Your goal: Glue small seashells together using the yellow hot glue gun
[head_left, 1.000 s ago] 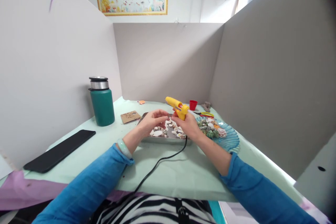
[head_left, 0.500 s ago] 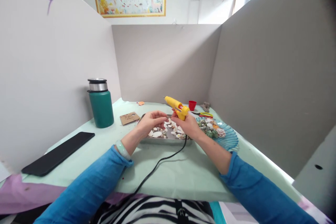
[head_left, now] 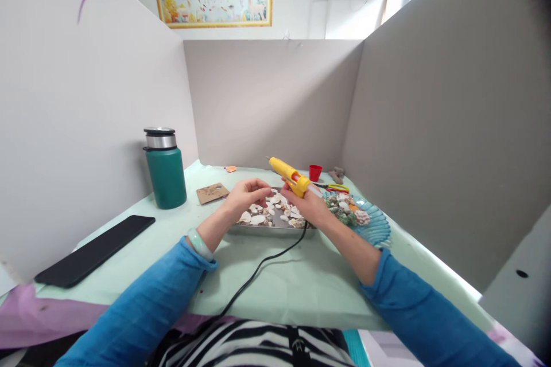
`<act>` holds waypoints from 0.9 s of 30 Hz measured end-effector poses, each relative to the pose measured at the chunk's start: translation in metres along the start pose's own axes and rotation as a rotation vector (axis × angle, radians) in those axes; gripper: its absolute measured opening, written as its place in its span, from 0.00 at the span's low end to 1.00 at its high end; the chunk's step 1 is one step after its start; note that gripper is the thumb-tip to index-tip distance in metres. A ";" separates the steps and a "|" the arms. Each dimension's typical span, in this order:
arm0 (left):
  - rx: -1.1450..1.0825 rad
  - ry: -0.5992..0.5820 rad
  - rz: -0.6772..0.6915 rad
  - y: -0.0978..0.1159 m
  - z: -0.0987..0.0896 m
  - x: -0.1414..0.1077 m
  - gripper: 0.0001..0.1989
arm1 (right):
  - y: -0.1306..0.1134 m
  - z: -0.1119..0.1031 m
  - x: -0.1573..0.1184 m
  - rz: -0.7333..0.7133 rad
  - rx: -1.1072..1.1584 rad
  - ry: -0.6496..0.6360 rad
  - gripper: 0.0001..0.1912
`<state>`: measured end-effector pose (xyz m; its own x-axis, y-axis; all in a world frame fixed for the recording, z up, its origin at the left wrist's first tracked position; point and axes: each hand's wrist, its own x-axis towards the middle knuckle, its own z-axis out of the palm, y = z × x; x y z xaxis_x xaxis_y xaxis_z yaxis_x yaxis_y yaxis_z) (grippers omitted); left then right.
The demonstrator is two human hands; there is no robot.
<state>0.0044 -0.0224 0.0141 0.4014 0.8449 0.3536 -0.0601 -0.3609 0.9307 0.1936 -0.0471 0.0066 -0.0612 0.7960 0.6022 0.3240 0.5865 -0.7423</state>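
My right hand (head_left: 310,205) is closed around a yellow hot glue gun (head_left: 287,174), its nozzle pointing up and to the left, a clear glue stick showing at the back. My left hand (head_left: 248,195) has thumb and fingers pinched together at a small whitish piece, too small to name. Both hands hover over a metal tray (head_left: 271,231) holding many white shells (head_left: 258,219). The gun's black cord (head_left: 258,268) runs down across the cloth toward my lap.
On the right lies a blue glass plate (head_left: 379,229) of shells and stones, with scissors (head_left: 338,188) and a red cup (head_left: 315,172) behind. A brown card (head_left: 212,193), green bottle (head_left: 166,175) and black flat object (head_left: 97,249) are on the left. Grey partitions (head_left: 271,103) enclose the table.
My left hand has shifted slightly up and left, away from my right hand, and a small whitish piece now shows at its fingertips. The glue gun has barely moved.
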 end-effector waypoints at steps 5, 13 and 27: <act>0.018 0.184 0.086 0.001 -0.011 0.005 0.13 | 0.002 -0.006 0.004 0.160 0.202 -0.139 0.16; -0.019 0.314 0.159 -0.003 -0.020 0.012 0.13 | 0.004 -0.002 -0.002 0.196 0.263 -0.215 0.19; -0.039 0.361 0.132 -0.007 -0.022 0.014 0.15 | 0.007 0.000 -0.004 0.160 0.252 -0.222 0.19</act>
<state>-0.0099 0.0007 0.0150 0.0404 0.8796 0.4740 -0.1276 -0.4660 0.8755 0.1959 -0.0459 -0.0011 -0.2409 0.8775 0.4147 0.1053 0.4484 -0.8876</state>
